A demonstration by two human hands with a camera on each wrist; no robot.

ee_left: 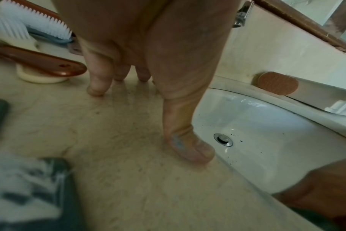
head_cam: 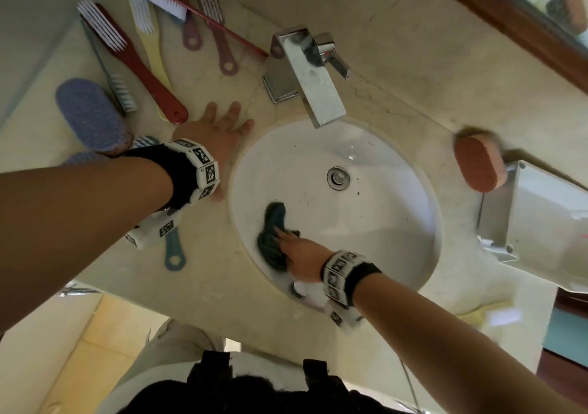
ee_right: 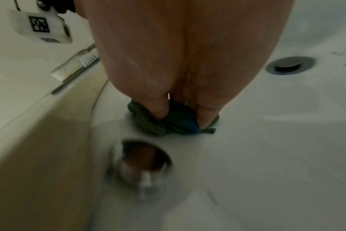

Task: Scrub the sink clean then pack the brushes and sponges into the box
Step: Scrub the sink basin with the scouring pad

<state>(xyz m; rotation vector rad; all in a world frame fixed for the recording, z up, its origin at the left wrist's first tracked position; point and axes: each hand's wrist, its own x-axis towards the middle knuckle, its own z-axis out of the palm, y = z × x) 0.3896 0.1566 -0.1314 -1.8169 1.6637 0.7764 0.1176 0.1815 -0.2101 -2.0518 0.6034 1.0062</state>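
1. While your right hand (head_cam: 304,254) presses a crumpled dark green-blue scrubbing cloth (head_cam: 272,238), fingers curled on it, against the near left wall of the white oval sink (head_cam: 381,222),
2. your left hand (head_cam: 219,130) lies flat, fingers spread, on the beige marble counter (head_cam: 222,79) beside the rim.
3. Long-handled brushes, a dark red one (head_cam: 133,60) among them, lie beyond it.
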